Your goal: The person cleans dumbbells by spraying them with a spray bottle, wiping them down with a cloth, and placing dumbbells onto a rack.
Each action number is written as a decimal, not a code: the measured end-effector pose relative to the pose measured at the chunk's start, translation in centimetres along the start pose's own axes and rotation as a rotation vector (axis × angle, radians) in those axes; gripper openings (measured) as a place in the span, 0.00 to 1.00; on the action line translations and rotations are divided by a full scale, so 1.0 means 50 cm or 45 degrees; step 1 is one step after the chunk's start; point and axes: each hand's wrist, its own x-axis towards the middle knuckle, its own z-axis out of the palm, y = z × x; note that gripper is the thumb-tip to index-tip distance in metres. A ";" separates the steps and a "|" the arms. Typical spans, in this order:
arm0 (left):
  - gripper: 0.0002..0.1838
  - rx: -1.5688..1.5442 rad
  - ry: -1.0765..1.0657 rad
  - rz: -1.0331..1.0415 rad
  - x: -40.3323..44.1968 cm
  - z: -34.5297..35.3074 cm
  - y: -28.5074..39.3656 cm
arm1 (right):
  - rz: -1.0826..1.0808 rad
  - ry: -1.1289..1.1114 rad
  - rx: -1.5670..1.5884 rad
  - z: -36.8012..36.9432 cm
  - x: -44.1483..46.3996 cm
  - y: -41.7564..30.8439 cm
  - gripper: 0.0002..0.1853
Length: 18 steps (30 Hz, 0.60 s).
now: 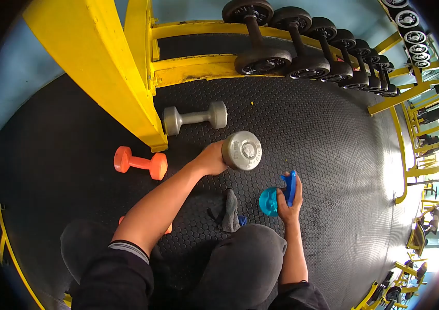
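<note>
Closed round a grey dumbbell point(242, 151), my left hand point(211, 158) holds it above the floor, one round end facing the camera. My right hand point(291, 200) grips a blue bottle point(269, 201) with a darker blue cap part, to the right of the dumbbell. A second grey dumbbell point(194, 118) lies on the floor beyond my left hand. To the left, an orange dumbbell point(140, 163) lies by the foot of the yellow post. A grey cloth item point(230, 212) rests on the floor between my forearms.
A yellow rack point(193, 68) with several black dumbbells point(264, 61) runs along the far side, its post point(100, 67) at upper left. My knee point(245, 258) is near the front. Part of another orange object point(168, 229) shows behind my left forearm. Gym equipment point(419, 235) stands at far right.
</note>
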 end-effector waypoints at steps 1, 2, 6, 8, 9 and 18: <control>0.25 -0.002 0.001 -0.008 -0.004 -0.003 0.003 | 0.004 -0.007 0.000 0.017 -0.007 0.040 0.35; 0.26 -0.065 -0.020 -0.040 -0.006 -0.010 0.010 | -0.038 0.156 0.060 0.036 -0.015 0.082 0.36; 0.26 -0.132 0.023 -0.111 -0.009 -0.015 -0.001 | -0.127 0.400 -0.001 0.054 -0.053 0.152 0.40; 0.23 -0.165 0.069 -0.095 -0.012 -0.016 0.003 | -0.128 0.427 -0.212 0.054 -0.083 0.150 0.46; 0.23 -0.158 0.073 -0.114 -0.013 -0.019 0.007 | -0.121 0.420 -0.218 0.062 -0.106 0.144 0.46; 0.24 -0.141 0.139 -0.156 -0.016 -0.003 -0.035 | 0.542 -0.585 -0.672 0.138 -0.228 -0.151 0.46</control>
